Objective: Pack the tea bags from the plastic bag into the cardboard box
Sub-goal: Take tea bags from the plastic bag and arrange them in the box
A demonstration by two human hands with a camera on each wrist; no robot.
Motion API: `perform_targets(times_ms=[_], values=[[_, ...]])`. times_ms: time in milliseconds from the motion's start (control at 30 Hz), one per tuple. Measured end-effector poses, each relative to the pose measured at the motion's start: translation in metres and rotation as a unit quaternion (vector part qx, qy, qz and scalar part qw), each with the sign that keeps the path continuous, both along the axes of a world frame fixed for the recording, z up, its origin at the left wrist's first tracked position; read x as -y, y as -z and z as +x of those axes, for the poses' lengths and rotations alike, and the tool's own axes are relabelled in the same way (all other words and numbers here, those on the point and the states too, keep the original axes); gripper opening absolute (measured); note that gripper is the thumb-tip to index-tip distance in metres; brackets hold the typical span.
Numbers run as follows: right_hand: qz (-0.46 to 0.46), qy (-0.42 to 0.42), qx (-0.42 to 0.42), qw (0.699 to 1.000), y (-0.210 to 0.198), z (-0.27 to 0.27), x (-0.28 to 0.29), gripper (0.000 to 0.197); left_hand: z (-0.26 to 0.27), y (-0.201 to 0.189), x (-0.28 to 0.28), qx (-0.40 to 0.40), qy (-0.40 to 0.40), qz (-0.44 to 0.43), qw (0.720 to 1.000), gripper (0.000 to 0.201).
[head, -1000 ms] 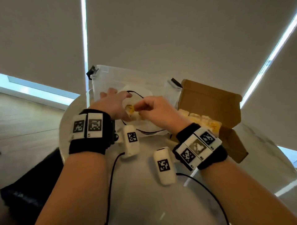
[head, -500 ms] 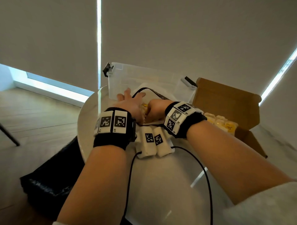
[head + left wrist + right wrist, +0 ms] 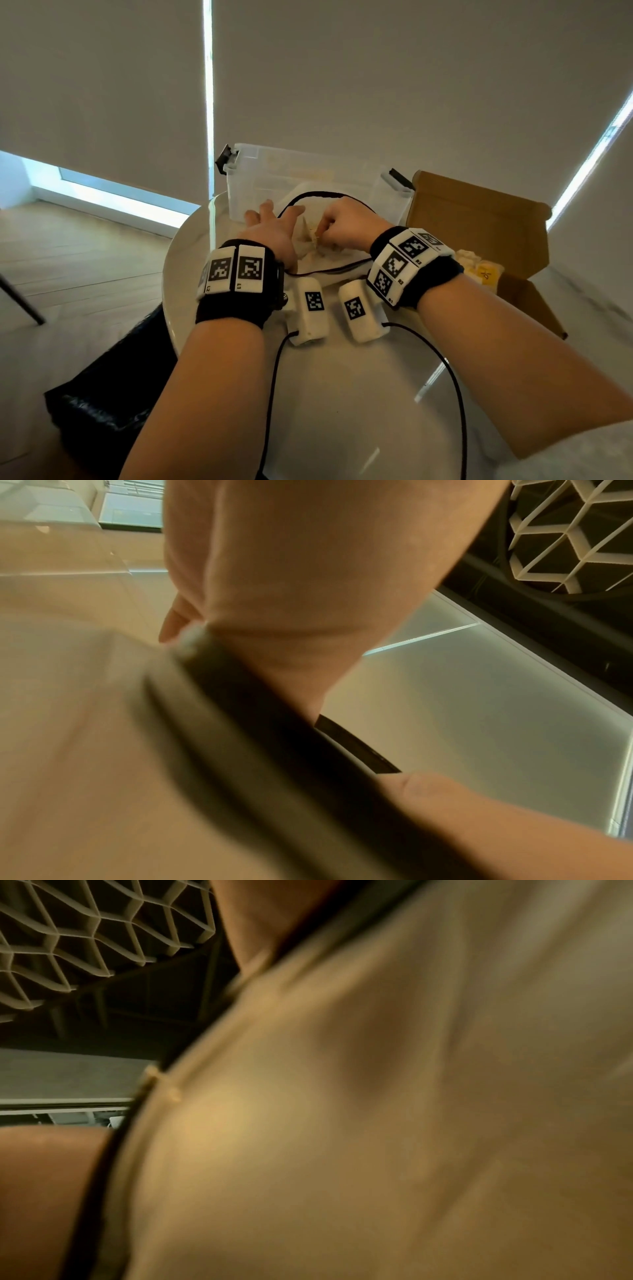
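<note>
Two hands work at the plastic bag (image 3: 329,255): left hand (image 3: 274,229) flat, holding it down; right hand (image 3: 346,224) pinching a tea bag (image 3: 313,233). Pulling fast could tear it.

Few marks can be read. On the left wristband (image 3: 236,284) two white tiles carry black square code patterns; small characters stand at the lower corner of each tile, too small to read surely. The right wristband (image 3: 409,265) has several such tiles, with small labels that look like "R1", "R2" and "R3" at their corners. The two white camera units (image 3: 313,310) below the wrists each bear one black code square. A yellow tea bag (image 3: 486,274) in the cardboard box (image 3: 479,219) shows a dark handwritten-looking mark, not legible. Both wrist views are blurred and show no text.
</note>
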State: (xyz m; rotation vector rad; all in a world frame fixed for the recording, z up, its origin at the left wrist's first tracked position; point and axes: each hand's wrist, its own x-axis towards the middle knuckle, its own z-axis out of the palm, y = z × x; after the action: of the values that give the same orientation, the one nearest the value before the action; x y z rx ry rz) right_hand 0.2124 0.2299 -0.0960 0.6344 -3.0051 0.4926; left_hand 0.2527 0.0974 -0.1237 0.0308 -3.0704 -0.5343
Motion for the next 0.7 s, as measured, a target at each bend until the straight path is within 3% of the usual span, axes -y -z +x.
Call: perform_targets(times_ms=[167, 267, 400, 500, 567, 700], values=[[-0.051, -0.003, -0.039, 0.998, 0.003, -0.009, 0.002, 0.030, 0.000, -0.001, 0.000, 0.005, -0.001, 0.004, 1.000, 0.104], [-0.010, -0.049, 0.050, 0.998, 0.008, -0.007, 0.011, 0.043, 0.000, 0.000, -0.001, 0.000, -0.003, 0.008, 1.000, 0.101], [0.045, -0.037, 0.074, 0.996, 0.012, -0.005, 0.019, 0.039, 0.000, 0.001, 0.000, -0.006, -0.002, 0.011, 1.000, 0.100], [0.059, -0.024, 0.044, 0.997, 0.013, -0.008, 0.017, 0.024, -0.002, 0.002, 0.000, -0.004, -0.004, 0.011, 1.000, 0.103], [0.030, -0.014, 0.017, 0.999, 0.011, -0.006, 0.013, 0.015, -0.003, 0.002, 0.000, -0.001, -0.005, 0.010, 1.000, 0.102], [-0.051, -0.018, 0.014, 0.998, -0.003, 0.004, 0.004, 0.018, -0.003, 0.003, 0.000, -0.004, -0.004, 0.014, 1.000, 0.100]])
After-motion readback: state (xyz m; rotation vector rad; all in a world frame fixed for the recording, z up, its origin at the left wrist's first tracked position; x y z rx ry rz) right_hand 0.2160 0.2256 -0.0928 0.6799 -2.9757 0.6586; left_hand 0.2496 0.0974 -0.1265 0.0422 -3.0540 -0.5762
